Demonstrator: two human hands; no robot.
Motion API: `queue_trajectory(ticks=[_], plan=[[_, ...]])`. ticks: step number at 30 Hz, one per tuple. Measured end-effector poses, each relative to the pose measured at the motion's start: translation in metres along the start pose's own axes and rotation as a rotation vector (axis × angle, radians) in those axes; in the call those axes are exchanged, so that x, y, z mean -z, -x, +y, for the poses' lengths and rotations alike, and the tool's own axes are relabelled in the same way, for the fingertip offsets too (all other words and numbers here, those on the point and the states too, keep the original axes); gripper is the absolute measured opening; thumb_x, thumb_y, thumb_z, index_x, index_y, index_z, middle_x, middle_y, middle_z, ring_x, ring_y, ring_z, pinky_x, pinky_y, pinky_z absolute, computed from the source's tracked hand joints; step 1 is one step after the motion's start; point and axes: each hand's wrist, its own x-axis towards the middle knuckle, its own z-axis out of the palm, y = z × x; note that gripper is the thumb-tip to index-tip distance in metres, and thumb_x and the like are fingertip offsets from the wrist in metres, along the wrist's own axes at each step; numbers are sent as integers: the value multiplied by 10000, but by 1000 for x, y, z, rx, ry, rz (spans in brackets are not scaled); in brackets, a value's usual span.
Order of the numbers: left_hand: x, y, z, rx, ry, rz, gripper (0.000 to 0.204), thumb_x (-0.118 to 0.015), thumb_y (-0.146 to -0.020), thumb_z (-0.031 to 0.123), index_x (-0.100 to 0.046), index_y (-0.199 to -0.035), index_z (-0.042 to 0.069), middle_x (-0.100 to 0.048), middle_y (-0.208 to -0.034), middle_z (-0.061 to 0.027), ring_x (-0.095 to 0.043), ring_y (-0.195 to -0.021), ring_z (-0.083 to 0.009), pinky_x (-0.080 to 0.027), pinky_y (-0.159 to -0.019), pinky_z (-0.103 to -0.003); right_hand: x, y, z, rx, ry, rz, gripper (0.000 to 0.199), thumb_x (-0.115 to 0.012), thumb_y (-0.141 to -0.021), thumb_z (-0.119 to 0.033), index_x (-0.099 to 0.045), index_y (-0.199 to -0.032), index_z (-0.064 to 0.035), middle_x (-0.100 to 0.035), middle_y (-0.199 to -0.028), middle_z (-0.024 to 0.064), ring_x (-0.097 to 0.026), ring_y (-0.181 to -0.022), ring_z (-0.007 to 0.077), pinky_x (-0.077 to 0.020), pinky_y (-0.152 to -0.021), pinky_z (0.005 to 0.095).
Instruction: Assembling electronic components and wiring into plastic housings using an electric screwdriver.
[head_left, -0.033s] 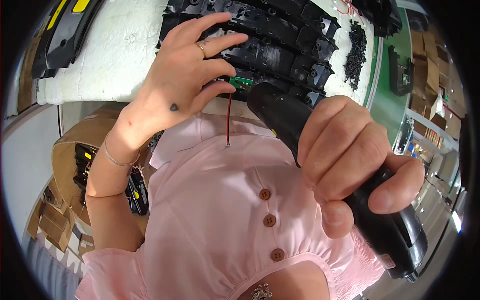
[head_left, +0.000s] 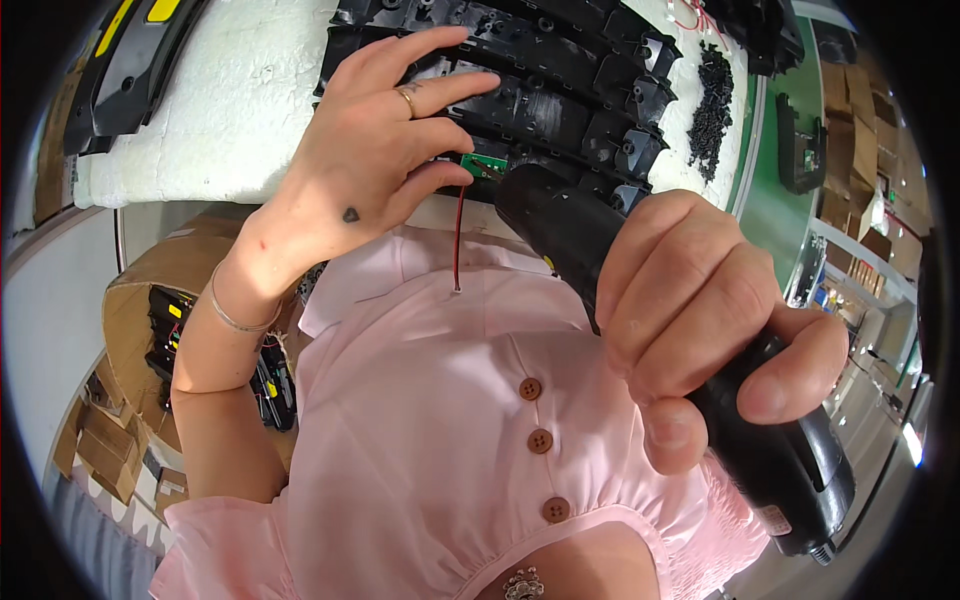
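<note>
1. Circuit board [head_left: 487, 161], small and green, sits at the near edge of the row of black plastic housings [head_left: 545, 105], between the left fingertips and the nose of the power screwdriver [head_left: 555, 220]; whether it is seated in a housing, I cannot tell.
2. Left hand [head_left: 375, 150]: thumb and index finger appear to pinch the board's left edge, while the other visible fingers spread over the housings to the far side.
3. Right hand [head_left: 700, 310]: fingers and thumb wrap the black screwdriver's barrel, which slants from near right toward the board. Whether its bit touches a screw is too small to make out.
4. Red lead [head_left: 458, 235] hangs from the board toward the near side, ending in a tiny pale connector [head_left: 457, 289].
5. Handling, as I judge it: the board is light, stiff and fragile, best taken by its edges, clear of components and solder joints. The lead looks limp and could tear if tugged. The screwdriver seems smooth and fairly weighty, so a full mid-barrel grip suits it.
6. White foam pad [head_left: 245, 110] lies beneath the housings, probably soft and yielding; small black pieces, apparently screws [head_left: 711, 110], are heaped on its right.
</note>
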Motion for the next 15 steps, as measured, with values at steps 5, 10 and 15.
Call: queue_trajectory(ticks=[5, 10, 15], plan=[[-5, 2, -3, -48, 30, 36, 162, -700, -654, 73, -648, -804, 39, -608, -1211, -40, -419, -1255, -338, -325, -1008, -461, -4, -3, 2, -44, 51, 36, 353, -700, -790, -105, -450, -1031, -172, -558, -663, -24, -523, -519, 87, -414, -464, 205], [-8, 7, -6, -43, 9, 33, 142, -674, -664, 68, -633, -798, 43, -613, -1195, -33, -421, -1256, -332, -316, -1009, -485, -5, -12, 8, -75, 41, -81, 318, -694, -795, -104, -410, -925, -160, -556, -666, -17, -526, -518, 105, -416, -459, 220], [-9, 7, -7, -53, 30, 30, 115, -639, -683, 60, -628, -798, 49, -617, -1177, -19, -422, -1259, -318, -310, -1012, -499, -9, -24, 6, -135, 92, -166, 335, -703, -785, -97, -389, -891, -149, -555, -664, -3, -525, -505, 118, -423, -445, 243]])
